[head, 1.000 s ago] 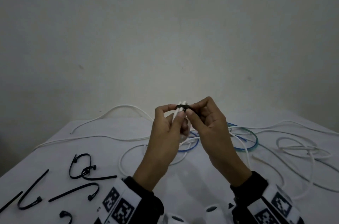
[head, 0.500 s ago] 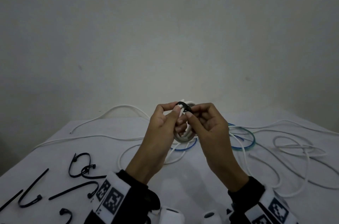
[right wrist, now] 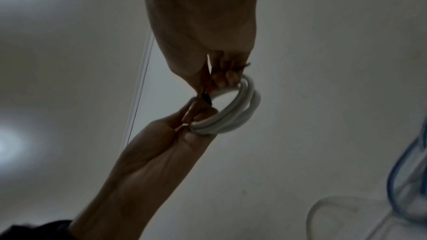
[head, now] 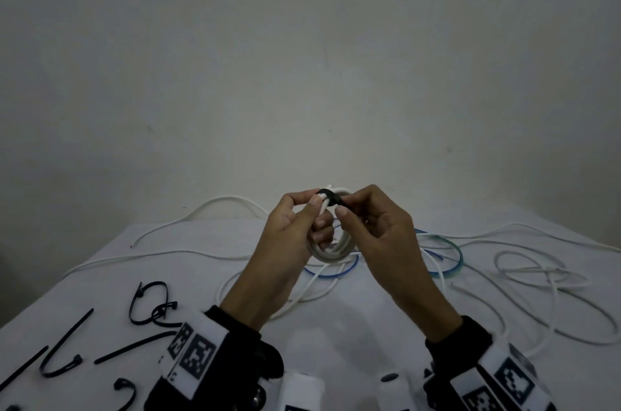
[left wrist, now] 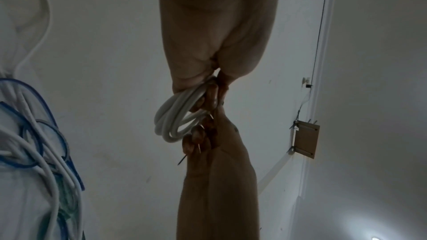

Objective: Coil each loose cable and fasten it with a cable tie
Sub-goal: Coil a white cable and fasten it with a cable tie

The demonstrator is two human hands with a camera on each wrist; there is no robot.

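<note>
while the left hand pinches the coiled white cable at frame centre, the right hand pinches the black cable tie around it. several loose cables on the table remain uncoiled, with spare ties at lower left.

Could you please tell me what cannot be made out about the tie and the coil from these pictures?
- Black cable tie: whether its tail is locked; head view, fingertips of left hand and right hand cover it.
- White cable coil: loop count; left hand's grip hides part.
- Right wrist view: tie small, blurred.
- Spare ties: cut off by bottom-left edge.
</note>
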